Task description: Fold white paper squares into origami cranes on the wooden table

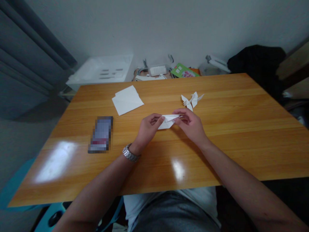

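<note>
White paper: a thin folded sheet (167, 123) was held over the middle of the tabletop, light and easily creased, safest taken by its folded edges.
Grip: left hand (147, 129) and right hand (190, 127) were both closed, pinching it between them.
Wrist: a steel link watch (130, 153) sat on the left.
Tabletop: glossy honey-coloured wood veneer (229, 129).
Beyond: a paper bird-shaped figure (191, 101) and loose white sheets (127, 100).

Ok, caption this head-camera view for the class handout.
Left hand and right hand hold folded white paper near an origami crane.
</note>
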Demonstrator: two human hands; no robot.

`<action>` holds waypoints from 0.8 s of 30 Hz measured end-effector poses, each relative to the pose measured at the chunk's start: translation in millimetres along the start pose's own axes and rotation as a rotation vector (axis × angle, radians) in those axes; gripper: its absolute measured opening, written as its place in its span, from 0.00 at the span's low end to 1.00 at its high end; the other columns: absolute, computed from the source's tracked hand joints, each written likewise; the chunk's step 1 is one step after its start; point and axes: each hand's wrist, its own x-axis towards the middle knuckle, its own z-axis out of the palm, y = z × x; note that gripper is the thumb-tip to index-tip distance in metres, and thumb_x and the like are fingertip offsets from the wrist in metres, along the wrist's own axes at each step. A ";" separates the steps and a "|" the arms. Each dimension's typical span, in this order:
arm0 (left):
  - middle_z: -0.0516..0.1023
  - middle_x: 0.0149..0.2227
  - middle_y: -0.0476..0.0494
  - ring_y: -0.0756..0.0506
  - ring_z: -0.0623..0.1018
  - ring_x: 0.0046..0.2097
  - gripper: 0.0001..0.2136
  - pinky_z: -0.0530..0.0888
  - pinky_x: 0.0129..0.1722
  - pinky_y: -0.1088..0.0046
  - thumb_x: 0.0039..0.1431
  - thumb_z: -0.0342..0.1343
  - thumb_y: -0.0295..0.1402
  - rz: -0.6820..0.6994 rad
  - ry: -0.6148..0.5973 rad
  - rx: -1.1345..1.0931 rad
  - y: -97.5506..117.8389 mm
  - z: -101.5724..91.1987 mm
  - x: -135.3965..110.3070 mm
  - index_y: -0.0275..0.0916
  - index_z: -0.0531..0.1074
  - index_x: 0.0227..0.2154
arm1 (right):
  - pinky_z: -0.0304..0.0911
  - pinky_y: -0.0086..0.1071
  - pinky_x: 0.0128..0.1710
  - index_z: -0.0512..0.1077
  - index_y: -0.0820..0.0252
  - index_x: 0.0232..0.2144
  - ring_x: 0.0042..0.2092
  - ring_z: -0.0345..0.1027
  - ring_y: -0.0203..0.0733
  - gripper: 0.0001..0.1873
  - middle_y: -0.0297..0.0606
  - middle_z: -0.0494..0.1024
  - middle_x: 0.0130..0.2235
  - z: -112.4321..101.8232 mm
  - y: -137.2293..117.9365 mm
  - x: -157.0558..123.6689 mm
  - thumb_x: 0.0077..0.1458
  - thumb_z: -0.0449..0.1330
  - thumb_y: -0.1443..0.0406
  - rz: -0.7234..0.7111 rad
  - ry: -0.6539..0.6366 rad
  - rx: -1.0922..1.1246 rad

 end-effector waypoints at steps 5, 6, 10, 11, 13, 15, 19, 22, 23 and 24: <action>0.83 0.37 0.41 0.46 0.80 0.38 0.17 0.75 0.36 0.73 0.59 0.64 0.47 -0.004 0.001 0.012 -1.2 0.0 0.2 0.35 0.78 0.36 | 0.75 0.43 0.50 0.74 0.53 0.39 0.47 0.78 0.44 0.10 0.40 0.81 0.50 2.4 2.2 0.7 0.57 0.68 0.58 0.087 0.032 0.197; 0.83 0.37 0.41 0.46 0.79 0.37 0.17 0.75 0.36 0.73 0.59 0.64 0.47 -0.003 0.002 0.012 -1.0 0.0 -0.1 0.35 0.78 0.36 | 0.75 0.43 0.50 0.74 0.54 0.38 0.48 0.78 0.44 0.09 0.40 0.81 0.51 2.8 2.4 0.9 0.57 0.68 0.58 0.106 0.036 0.225; 0.82 0.36 0.43 0.47 0.79 0.37 0.17 0.74 0.37 0.74 0.60 0.63 0.47 -0.004 0.007 -0.001 0.0 -0.1 -1.4 0.35 0.78 0.36 | 0.76 0.42 0.48 0.75 0.54 0.36 0.45 0.78 0.43 0.10 0.40 0.81 0.50 4.7 3.9 1.6 0.55 0.69 0.58 0.179 0.075 0.276; 0.82 0.36 0.44 0.47 0.78 0.37 0.17 0.74 0.36 0.74 0.60 0.63 0.47 -0.007 0.009 -0.006 0.1 0.1 -1.7 0.35 0.78 0.36 | 0.76 0.41 0.46 0.76 0.54 0.37 0.43 0.78 0.42 0.10 0.39 0.81 0.48 5.2 4.5 1.9 0.55 0.69 0.58 0.191 0.086 0.283; 0.81 0.35 0.44 0.48 0.78 0.36 0.16 0.73 0.36 0.74 0.60 0.63 0.46 -0.010 0.011 -0.019 0.3 0.5 -2.2 0.35 0.77 0.35 | 0.77 0.38 0.43 0.76 0.55 0.36 0.39 0.77 0.40 0.10 0.37 0.81 0.42 6.1 5.7 2.4 0.54 0.69 0.58 0.208 0.103 0.305; 0.81 0.35 0.44 0.48 0.77 0.35 0.16 0.73 0.36 0.74 0.60 0.63 0.46 -0.005 0.008 -0.027 0.8 0.8 -2.7 0.35 0.77 0.34 | 0.76 0.37 0.40 0.76 0.55 0.35 0.36 0.76 0.39 0.11 0.35 0.80 0.37 7.0 6.6 2.7 0.53 0.70 0.58 0.219 0.112 0.326; 0.80 0.34 0.44 0.48 0.76 0.35 0.15 0.72 0.35 0.74 0.61 0.62 0.45 0.003 0.011 -0.017 3.8 1.1 -4.4 0.35 0.77 0.34 | 0.76 0.36 0.38 0.74 0.55 0.35 0.34 0.76 0.39 0.12 0.33 0.79 0.34 8.6 7.4 2.4 0.53 0.70 0.57 0.221 0.110 0.310; 0.80 0.34 0.44 0.47 0.76 0.35 0.15 0.72 0.35 0.74 0.61 0.61 0.46 -0.006 0.013 -0.002 6.9 1.3 -5.9 0.36 0.76 0.33 | 0.76 0.37 0.38 0.73 0.55 0.35 0.34 0.76 0.40 0.12 0.33 0.79 0.33 9.5 7.4 1.6 0.54 0.69 0.57 0.230 0.107 0.273; 0.80 0.34 0.44 0.47 0.76 0.35 0.15 0.72 0.35 0.73 0.62 0.61 0.45 -0.009 0.013 0.001 7.7 1.4 -6.2 0.36 0.76 0.33 | 0.76 0.37 0.38 0.73 0.55 0.35 0.34 0.76 0.40 0.12 0.33 0.79 0.33 9.6 7.5 1.3 0.54 0.68 0.57 0.232 0.108 0.267; 0.80 0.34 0.44 0.47 0.76 0.35 0.15 0.72 0.35 0.74 0.62 0.61 0.45 -0.010 0.012 0.001 8.1 1.4 -6.3 0.36 0.76 0.33 | 0.76 0.37 0.38 0.73 0.55 0.35 0.33 0.76 0.40 0.11 0.33 0.79 0.33 9.5 7.5 1.1 0.54 0.68 0.57 0.232 0.108 0.266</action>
